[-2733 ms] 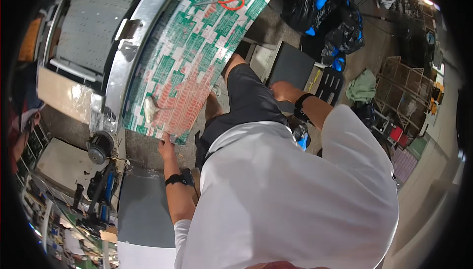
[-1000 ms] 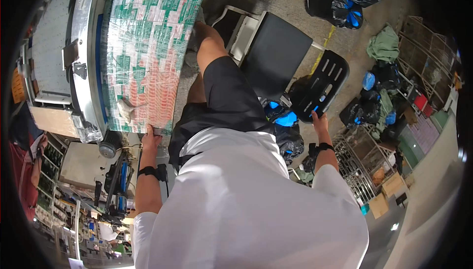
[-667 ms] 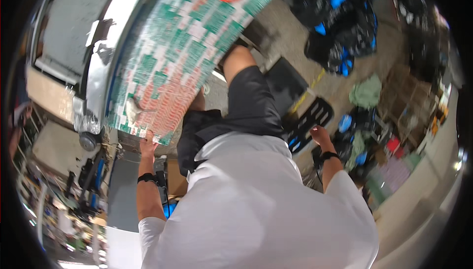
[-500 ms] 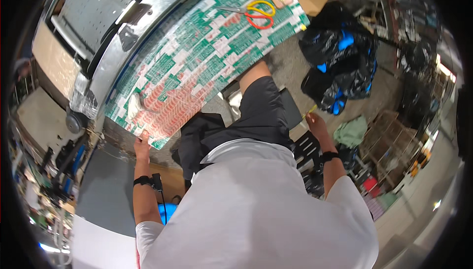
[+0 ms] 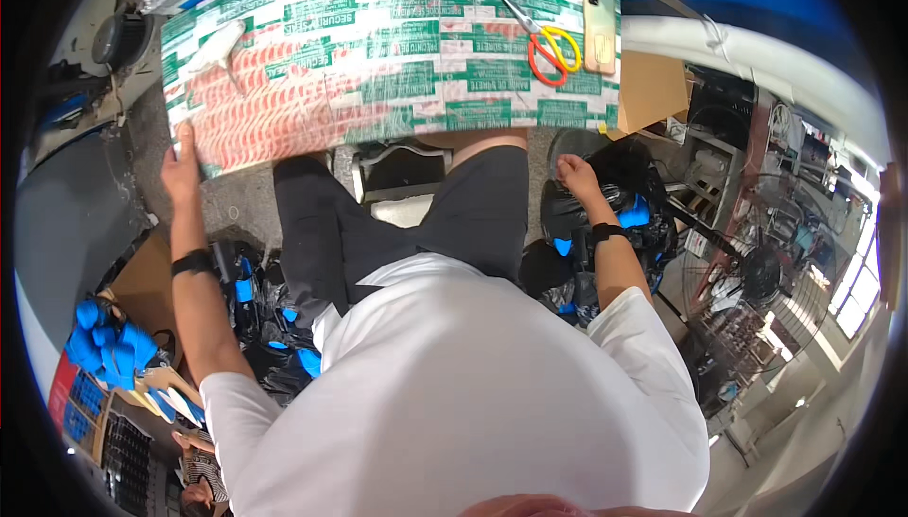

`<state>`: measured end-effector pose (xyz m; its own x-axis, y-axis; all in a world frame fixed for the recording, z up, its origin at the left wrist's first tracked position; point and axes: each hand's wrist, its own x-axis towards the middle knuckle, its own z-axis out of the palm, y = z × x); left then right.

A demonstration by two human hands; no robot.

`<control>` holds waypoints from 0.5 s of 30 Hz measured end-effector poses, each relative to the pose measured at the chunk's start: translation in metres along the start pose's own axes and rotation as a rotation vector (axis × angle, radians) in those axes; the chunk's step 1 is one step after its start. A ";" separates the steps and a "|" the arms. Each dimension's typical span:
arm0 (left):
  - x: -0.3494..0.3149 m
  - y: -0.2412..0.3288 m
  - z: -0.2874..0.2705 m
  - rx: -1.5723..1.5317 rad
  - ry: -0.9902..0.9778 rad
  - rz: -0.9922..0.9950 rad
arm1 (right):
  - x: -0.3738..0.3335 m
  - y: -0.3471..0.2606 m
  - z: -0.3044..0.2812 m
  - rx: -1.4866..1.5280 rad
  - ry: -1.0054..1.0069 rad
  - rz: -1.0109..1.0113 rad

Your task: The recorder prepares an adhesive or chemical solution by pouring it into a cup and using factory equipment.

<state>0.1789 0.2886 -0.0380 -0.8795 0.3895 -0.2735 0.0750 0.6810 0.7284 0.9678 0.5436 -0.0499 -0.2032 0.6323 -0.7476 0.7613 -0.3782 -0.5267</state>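
A tabletop (image 5: 378, 91) wrapped in green, white and red printed tape spans the upper part of the view. At its near left corner my left hand (image 5: 180, 175) grips the edge, with the thumb on top. My right hand (image 5: 577, 176) is raised off the table's front edge on the right, fingers curled in; whatever it may hold is too small to make out. Scissors (image 5: 541, 39) with red and yellow handles lie on the right of the tabletop, beside a gold phone (image 5: 599, 33). A small white crumpled piece (image 5: 218, 49) rests on the left.
Black plastic bags (image 5: 653, 243) with blue bits stand below my right hand, and more bags (image 5: 274, 318) sit by my left forearm. A cardboard box (image 5: 654, 91) adjoins the table's right end. A standing fan (image 5: 761, 276) is farther right. Another person (image 5: 203, 474) shows at lower left.
The view has swung round, so the tabletop now runs straight across ahead. My right hand is now closer to the table's front edge. My left hand stays at the near left corner.
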 end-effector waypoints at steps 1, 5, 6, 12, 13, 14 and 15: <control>-0.013 0.005 0.010 0.227 0.020 0.042 | -0.010 0.012 0.002 -0.165 0.087 -0.023; -0.017 -0.011 -0.009 -0.154 -0.046 -0.133 | -0.029 -0.025 0.031 -0.330 0.388 -0.180; -0.023 -0.021 -0.027 -0.204 -0.084 -0.120 | -0.043 -0.059 0.038 -0.277 0.423 -0.233; -0.041 -0.008 -0.016 -0.014 -0.169 0.055 | -0.036 -0.183 0.029 -0.133 0.718 -0.635; -0.040 -0.014 -0.019 0.041 -0.155 0.065 | -0.022 -0.199 0.026 -0.191 0.750 -0.712; -0.042 -0.015 -0.020 0.015 -0.194 0.074 | -0.006 -0.210 0.023 -0.177 0.774 -0.712; -0.043 -0.017 -0.018 0.071 -0.167 0.102 | 0.010 -0.218 0.019 -0.283 0.850 -0.790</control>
<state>0.2069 0.2488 -0.0275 -0.7761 0.5519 -0.3049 0.1979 0.6724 0.7133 0.7882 0.6200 0.0501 -0.2843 0.9084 0.3066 0.7395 0.4113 -0.5329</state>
